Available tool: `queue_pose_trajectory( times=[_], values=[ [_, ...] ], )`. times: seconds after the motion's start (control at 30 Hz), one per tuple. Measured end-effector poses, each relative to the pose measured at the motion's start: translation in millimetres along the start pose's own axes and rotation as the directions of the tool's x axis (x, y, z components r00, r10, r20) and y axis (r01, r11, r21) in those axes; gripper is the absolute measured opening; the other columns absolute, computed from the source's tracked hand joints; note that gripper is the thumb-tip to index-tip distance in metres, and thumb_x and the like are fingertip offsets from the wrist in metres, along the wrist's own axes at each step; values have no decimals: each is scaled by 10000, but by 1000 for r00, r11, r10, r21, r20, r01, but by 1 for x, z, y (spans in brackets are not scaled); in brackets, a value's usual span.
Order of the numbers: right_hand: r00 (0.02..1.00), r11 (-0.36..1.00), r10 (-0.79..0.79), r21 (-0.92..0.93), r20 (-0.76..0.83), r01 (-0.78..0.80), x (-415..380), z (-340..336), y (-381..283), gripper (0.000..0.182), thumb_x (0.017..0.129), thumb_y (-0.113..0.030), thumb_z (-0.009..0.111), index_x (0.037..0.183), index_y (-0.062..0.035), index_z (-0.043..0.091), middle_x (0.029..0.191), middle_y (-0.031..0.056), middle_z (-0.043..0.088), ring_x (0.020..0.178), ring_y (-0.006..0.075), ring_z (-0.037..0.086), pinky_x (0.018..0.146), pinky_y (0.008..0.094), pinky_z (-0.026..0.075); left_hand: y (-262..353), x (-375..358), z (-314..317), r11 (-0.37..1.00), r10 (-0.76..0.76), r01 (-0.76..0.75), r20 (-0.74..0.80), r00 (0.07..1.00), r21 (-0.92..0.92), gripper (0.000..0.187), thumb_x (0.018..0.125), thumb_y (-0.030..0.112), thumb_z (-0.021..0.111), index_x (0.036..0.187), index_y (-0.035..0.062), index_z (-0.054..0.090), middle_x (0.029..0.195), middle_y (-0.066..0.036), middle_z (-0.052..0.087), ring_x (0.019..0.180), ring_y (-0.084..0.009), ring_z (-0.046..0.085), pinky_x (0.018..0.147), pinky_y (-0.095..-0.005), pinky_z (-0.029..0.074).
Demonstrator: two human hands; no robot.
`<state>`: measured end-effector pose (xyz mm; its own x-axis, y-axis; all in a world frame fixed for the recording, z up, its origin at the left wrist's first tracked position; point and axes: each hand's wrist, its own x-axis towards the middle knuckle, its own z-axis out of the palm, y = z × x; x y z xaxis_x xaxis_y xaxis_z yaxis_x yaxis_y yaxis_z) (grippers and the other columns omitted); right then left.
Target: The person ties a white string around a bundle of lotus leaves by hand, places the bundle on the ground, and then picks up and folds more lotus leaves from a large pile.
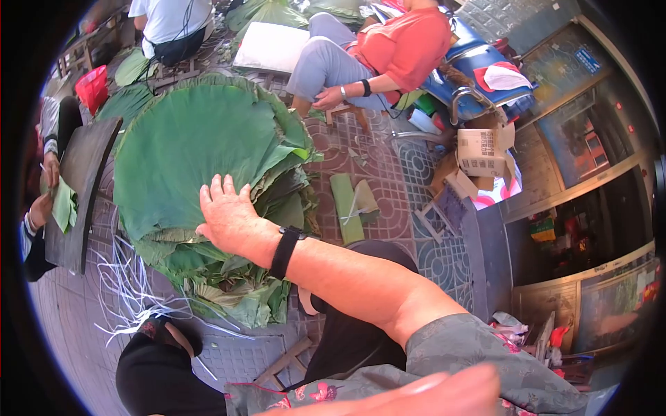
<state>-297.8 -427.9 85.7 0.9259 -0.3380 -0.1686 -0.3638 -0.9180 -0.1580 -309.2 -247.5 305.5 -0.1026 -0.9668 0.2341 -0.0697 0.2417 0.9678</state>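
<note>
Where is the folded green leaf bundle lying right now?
In the head view, the folded leaf bundle lies on the patterned paving, right of the big leaf pile and beyond the outstretched hand.

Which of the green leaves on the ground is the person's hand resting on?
The right hand lies on the big round leaf topping the pile, not the folded leaf bundle lying apart on the tiles.

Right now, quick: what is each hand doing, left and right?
Right hand: open, fingers spread, palm down on the top lotus leaf of the stack.
Left hand: only a blurred part shows at the bottom edge; state cannot be told.
</note>
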Motion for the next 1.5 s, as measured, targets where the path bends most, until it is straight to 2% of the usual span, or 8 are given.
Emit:
queue_pose_trajectory(
  times=[0.37,0.8,1.3,1.4,1.5],
  values=[
    [1000,1000,-11,-17,-14,10,-1,0,1,806,895,-425,646,1459,55,327,1510,312,298,1405,468,300,1052,664,342,-1,14,5,1000,-12,10,66,998,22,374,987,350,500,1048,-19,501,1070,-232,630,1004,-252,582,867,-353,455],
    [999,1000,-25,9,-39,25,0,3,3,787,900,-417,654,1440,65,343,1470,335,332,1390,478,317,1036,659,346,-4,4,15,996,86,-86,207,974,-9,357,980,351,509,1009,-5,496,1034,-223,637,953,-244,593,827,-341,468],
    [998,999,-21,38,-54,23,0,7,3,797,900,-412,655,1446,68,329,1480,334,322,1389,480,316,1057,651,330,-5,-2,14,996,76,-83,197,977,25,343,971,353,519,964,11,490,993,-214,645,895,-234,606,782,-327,484],
    [1000,1000,8,2,11,-9,2,1,1,820,897,-446,640,1484,26,317,1526,288,297,1421,452,285,1070,658,318,-4,1,13,997,68,-76,189,980,34,340,969,353,521,955,14,489,985,-212,647,883,-233,609,773,-324,487],
    [999,1000,-16,-22,-51,15,1,5,2,806,895,-430,653,1450,58,332,1475,324,334,1394,471,310,1045,661,348,-4,3,12,997,54,-64,176,983,49,338,968,353,524,946,18,487,976,-210,649,871,-231,611,763,-321,491]
  ],
)
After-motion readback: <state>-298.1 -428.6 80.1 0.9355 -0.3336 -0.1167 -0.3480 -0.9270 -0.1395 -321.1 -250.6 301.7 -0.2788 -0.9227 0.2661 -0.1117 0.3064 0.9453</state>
